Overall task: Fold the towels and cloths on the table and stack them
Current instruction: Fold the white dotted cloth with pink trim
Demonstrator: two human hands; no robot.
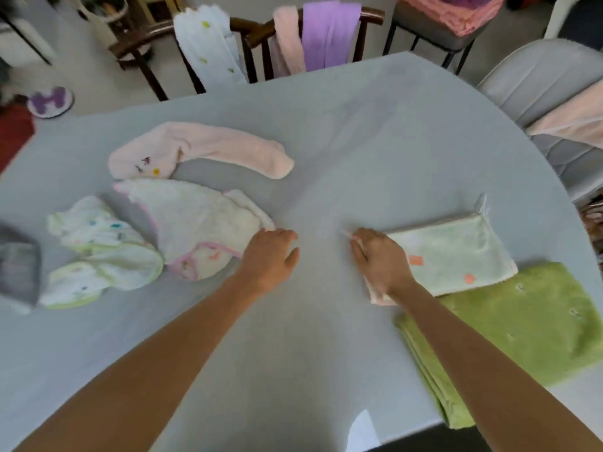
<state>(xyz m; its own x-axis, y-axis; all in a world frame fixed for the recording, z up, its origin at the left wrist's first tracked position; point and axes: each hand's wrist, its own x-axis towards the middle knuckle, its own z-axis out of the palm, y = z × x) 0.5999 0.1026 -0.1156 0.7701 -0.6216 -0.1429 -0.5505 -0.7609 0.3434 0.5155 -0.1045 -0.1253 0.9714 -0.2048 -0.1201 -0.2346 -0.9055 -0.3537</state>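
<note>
Clearly right hand point(380, 262) pinches mint cloth point(456, 252) (no legible writing); left hand point(270, 259) fingers relaxed.

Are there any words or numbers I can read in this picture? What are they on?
No words or numbers can be read.
Pale green cloth: orange patches, no letters visible.
Pink towel: small marks, too blurred to tell.
Round purple-patterned thing on the floor: a shape, not a clear letter.
</note>
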